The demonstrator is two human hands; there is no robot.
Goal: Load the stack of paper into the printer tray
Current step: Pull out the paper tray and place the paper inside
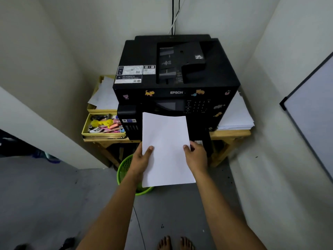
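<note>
Paper stack held in front of printer

Paper stack is gripped at both long edges, in the air just in front of the black Epson printer, its far edge overlapping the printer's front panel from this view. The left hand is clamped on the stack's left edge, thumb lying on the top sheet and the fingers hidden beneath. The right hand is clamped on the right edge in the same manner, thumb on top. Whether the stack touches the printer cannot be told, and the printer tray is hidden behind the sheets.

The printer is set on a wooden table in a corner of white walls. At nine o'clock from the printer, a yellow tray filled with small coloured items is seen, with loose sheets behind it. At three o'clock, another pile of white paper is laid on the table. A green basket is placed on the floor under the left hand. Bare toes are visible at six o'clock, and a whiteboard is leaned at the far right.
</note>
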